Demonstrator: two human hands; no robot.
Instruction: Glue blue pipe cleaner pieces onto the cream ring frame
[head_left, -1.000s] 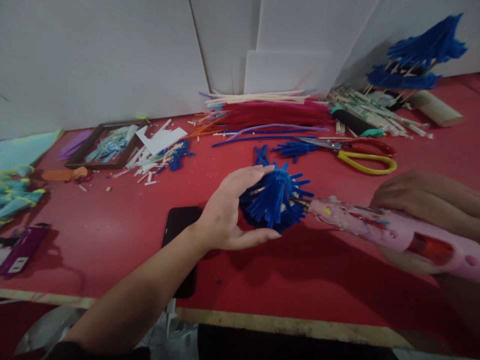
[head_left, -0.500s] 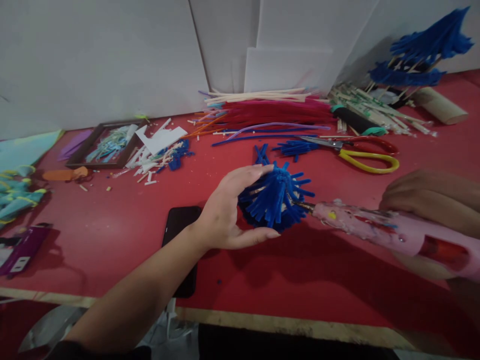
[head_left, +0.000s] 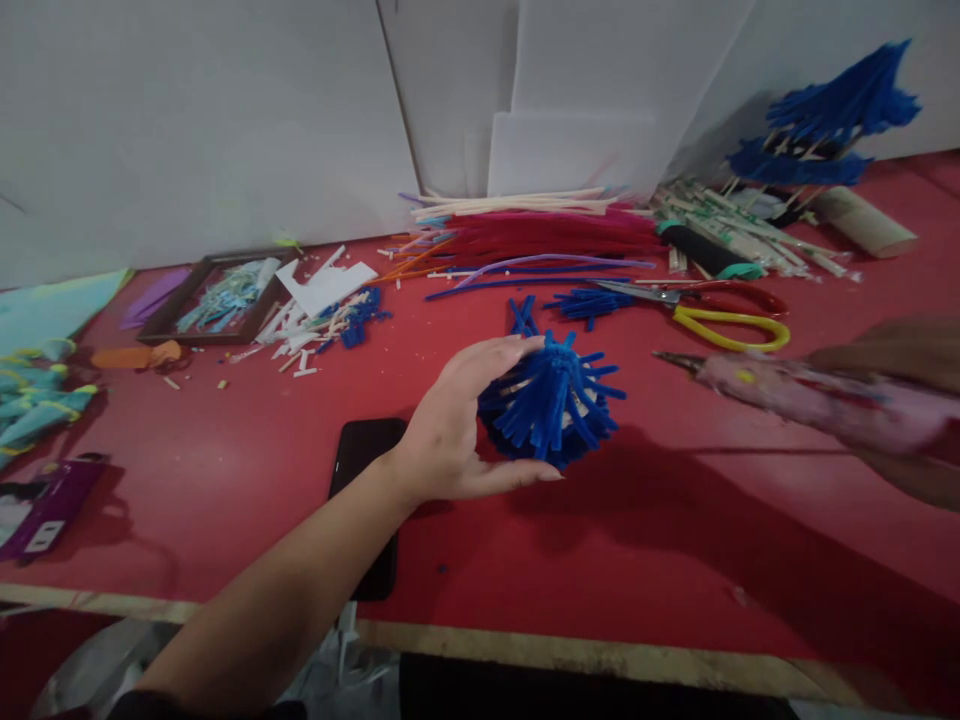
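Note:
My left hand (head_left: 457, 425) curves round the left side of a blue pipe-cleaner cone (head_left: 555, 395), thumb in front and fingers behind. Its strips fan down from the top, and a pale patch shows between them on the right. At the right edge my right hand (head_left: 900, 360), blurred and partly cut off, grips a pink hot glue gun (head_left: 832, 395). The gun's dark metal nozzle points left, a short way from the cone and apart from it. Just behind the cone lie short cut blue pipe-cleaner pieces (head_left: 592, 302).
Scissors (head_left: 727, 315) with red and yellow handles lie behind the glue gun. Bundled red pipe cleaners (head_left: 555, 235) line the wall. A blue tiered model (head_left: 832, 120) stands at back right. A black phone (head_left: 367, 450) lies under my left forearm; a brown tray (head_left: 165, 325) sits left.
My right hand has drawn the glue gun away to the right and slightly up, so its nozzle has left the cone. My left hand stays round the cone.

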